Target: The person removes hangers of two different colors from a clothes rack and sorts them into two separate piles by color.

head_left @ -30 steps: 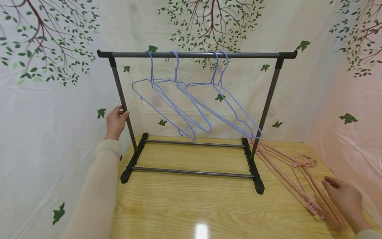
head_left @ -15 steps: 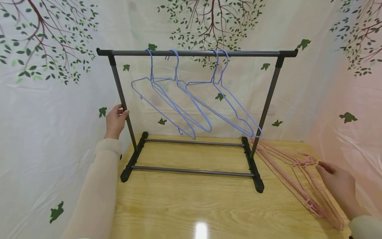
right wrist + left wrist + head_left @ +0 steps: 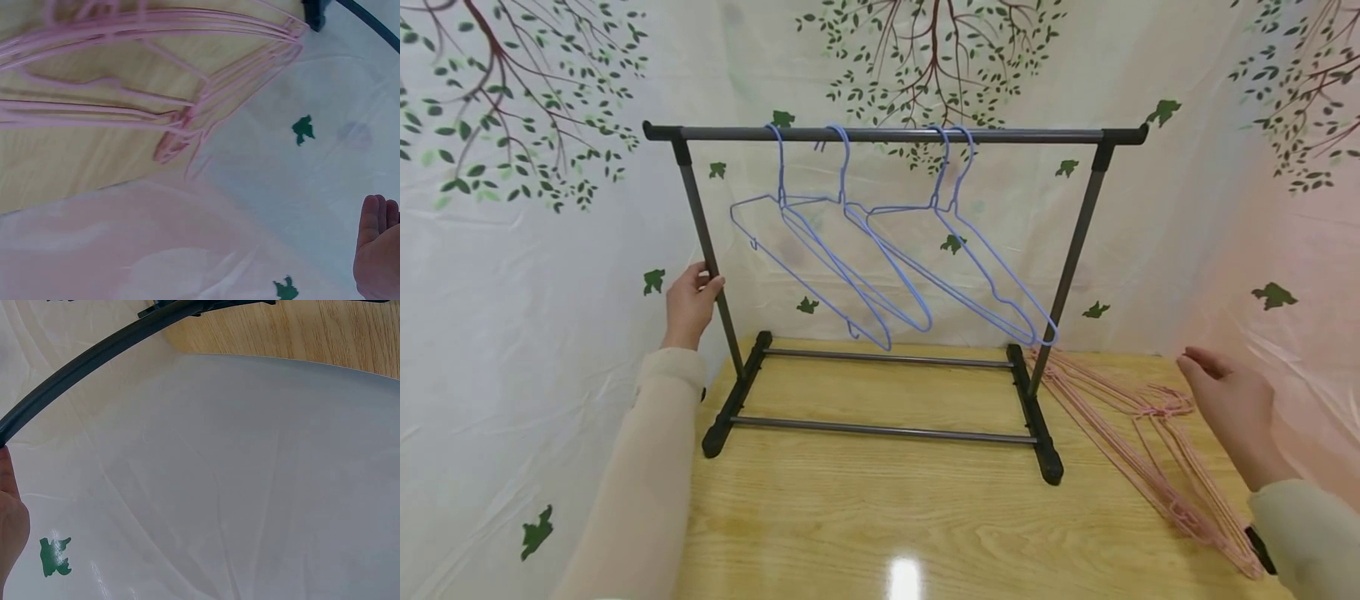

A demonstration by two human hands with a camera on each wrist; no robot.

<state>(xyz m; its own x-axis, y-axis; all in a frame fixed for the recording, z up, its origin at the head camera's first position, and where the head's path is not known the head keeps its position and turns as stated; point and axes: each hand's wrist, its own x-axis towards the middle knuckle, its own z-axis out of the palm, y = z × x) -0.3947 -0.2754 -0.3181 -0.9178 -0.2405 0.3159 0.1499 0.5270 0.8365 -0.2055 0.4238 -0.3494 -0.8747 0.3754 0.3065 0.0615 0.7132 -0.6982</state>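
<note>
My left hand (image 3: 689,308) grips the left post (image 3: 702,218) of a dark metal clothes rack, fingers behind it and thumb in front. In the left wrist view only an edge of that hand (image 3: 9,515) shows, beside the post. Several blue wire hangers (image 3: 887,242) hang by their hooks from the rack's top bar (image 3: 1030,137). At the right, a pile of pink hangers (image 3: 1157,467) lies on the table. My right hand (image 3: 1234,417) is raised over the far side of that pile, fingers loosely bent and holding nothing. The right wrist view shows its fingers (image 3: 370,215) extended, apart from the hangers.
The rack stands on black feet (image 3: 1049,454) joined by two low bars (image 3: 887,432) on a wooden table (image 3: 850,517). White sheeting printed with branches and leaves (image 3: 550,333) rises behind and at both sides. The pink hangers reach up to the rack's right foot.
My right hand has moved up, forward and slightly left, away from the near end of the pink hangers. The left hand keeps its grip on the post, and the blue hangers hang as before.
</note>
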